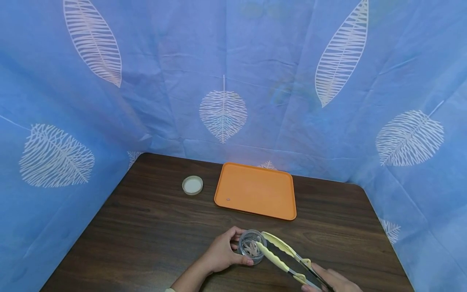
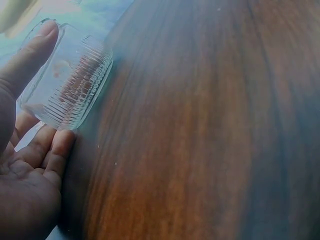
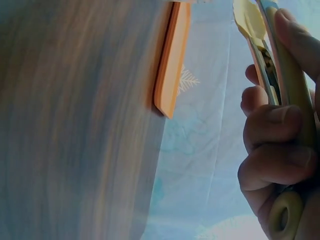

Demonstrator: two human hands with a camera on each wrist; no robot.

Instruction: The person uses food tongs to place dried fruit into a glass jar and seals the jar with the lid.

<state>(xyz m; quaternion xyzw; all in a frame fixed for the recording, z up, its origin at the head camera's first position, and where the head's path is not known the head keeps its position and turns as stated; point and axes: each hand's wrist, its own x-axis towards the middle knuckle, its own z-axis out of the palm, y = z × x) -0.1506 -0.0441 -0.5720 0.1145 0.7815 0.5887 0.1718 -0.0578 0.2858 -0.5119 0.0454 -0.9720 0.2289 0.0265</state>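
A clear ribbed jar [image 1: 252, 246] stands on the table near its front edge, with several pale, thin looped pieces [image 1: 251, 248] inside. My left hand [image 1: 223, 252] grips the jar from its left side, thumb in front and fingers behind. In the left wrist view, the thumb lies along the wall of the jar [image 2: 70, 80]. My right hand [image 1: 333, 280] holds yellow-tipped metal tongs [image 1: 279, 250], their arms apart. One tip reaches over the jar's mouth and the other is beside its rim; whether anything is touched is unclear. In the right wrist view, fingers curl round the tongs [image 3: 295, 100].
An orange tray [image 1: 257, 190] lies behind the jar, with a tiny object [image 1: 228, 199] at its near left corner. Left of the tray is a round lid [image 1: 192, 185]. Blue leaf-patterned cloth [image 1: 270, 81] hangs around the dark wooden table [image 1: 153, 227].
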